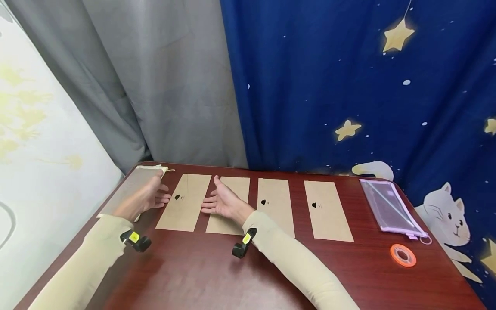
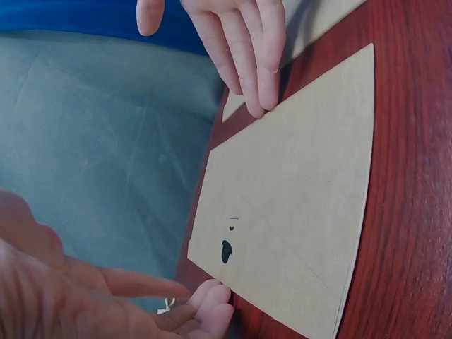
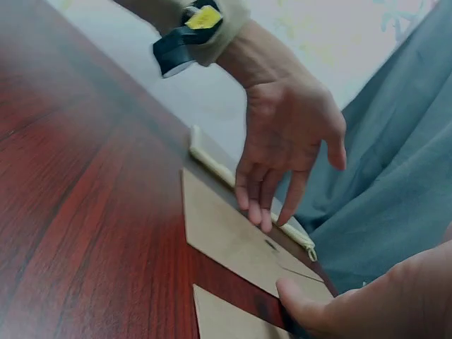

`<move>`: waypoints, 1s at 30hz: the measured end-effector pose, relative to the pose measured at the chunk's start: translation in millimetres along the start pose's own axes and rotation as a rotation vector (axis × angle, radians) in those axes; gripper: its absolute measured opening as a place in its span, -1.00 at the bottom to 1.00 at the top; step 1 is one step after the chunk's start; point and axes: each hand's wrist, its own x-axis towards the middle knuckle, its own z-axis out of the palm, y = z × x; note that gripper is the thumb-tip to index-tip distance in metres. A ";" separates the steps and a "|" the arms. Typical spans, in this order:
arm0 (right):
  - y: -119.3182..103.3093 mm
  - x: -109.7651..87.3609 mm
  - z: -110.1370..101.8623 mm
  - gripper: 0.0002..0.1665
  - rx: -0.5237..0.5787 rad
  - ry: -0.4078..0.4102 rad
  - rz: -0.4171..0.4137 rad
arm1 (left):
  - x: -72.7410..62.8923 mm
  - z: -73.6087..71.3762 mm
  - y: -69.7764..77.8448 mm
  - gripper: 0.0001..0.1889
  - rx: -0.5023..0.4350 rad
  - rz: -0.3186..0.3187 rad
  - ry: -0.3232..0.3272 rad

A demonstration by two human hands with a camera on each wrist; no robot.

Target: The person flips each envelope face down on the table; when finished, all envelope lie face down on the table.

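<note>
A row of tan kraft-paper rectangles lies flat on the table, each with a small black hat print where it shows. At the left end, the first kraft rectangle (image 1: 184,211) lies between both hands. My left hand (image 1: 145,198) is at its left edge, palm inward and fingers extended, holding nothing. Over the second kraft rectangle (image 1: 236,185), my right hand (image 1: 222,200) faces it with fingers straight and thumb up. In the left wrist view, the fingertips of the right hand (image 2: 240,49) come right at the first rectangle's edge (image 2: 296,169). Part of the second rectangle is hidden behind that hand.
A grey pouch with cream trim (image 1: 125,189) lies at the left edge, partly behind the left hand. Two further kraft rectangles, the third (image 1: 273,198) and the fourth (image 1: 327,211), continue rightward. A purple zip pouch (image 1: 387,204) and an orange ring-shaped roll (image 1: 403,255) sit at the right.
</note>
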 end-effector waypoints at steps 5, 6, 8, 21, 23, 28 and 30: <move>0.3 3.1 5.3 0.08 -0.020 -0.012 -0.013 | 1.8 1.1 1.5 -0.05 0.006 0.000 0.050; 0.6 3.7 6.5 0.08 -0.025 -0.013 -0.011 | 1.3 1.3 1.7 -0.07 0.011 0.005 0.058; 0.9 3.6 9.7 0.05 -0.043 -0.010 -0.008 | -0.4 1.4 2.1 -0.10 0.020 0.015 0.071; 22.7 6.4 11.3 -0.61 -0.326 0.114 -0.248 | -11.7 -6.8 4.4 -0.29 0.124 0.098 0.071; 26.7 6.0 12.3 -0.65 -0.304 0.140 -0.312 | -14.3 -7.6 2.8 -0.33 0.150 0.125 0.055; 25.9 6.2 15.5 -0.72 -0.246 0.197 -0.431 | -20.4 -7.1 6.9 -0.42 0.224 0.260 0.049; 23.2 6.1 16.7 -0.74 -0.230 0.206 -0.440 | -22.4 -6.7 10.7 -0.45 0.258 0.313 0.076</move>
